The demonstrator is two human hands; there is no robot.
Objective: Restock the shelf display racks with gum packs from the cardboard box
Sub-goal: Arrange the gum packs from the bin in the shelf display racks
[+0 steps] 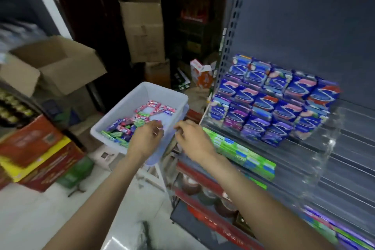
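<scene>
Fingers (157, 128) of both hands hover over white bin (113, 119) beside shelf rack (332, 140).

My left grip (149, 135) is covering part of the gum packs (121, 130) in the white tub (129, 103), and I cannot tell whether its curled fingertips are pinching one. My right grip (192, 140) is blurring at the fingers, so whether it is holding anything is unclear, and it is hiding the near end of the green packs (239, 152). Print on the blue packs (269, 99) is smearing too much to read. The bottom frame edge is cutting off both my forearms, and the right edge is cutting the lower shelf packs (345, 235).
</scene>
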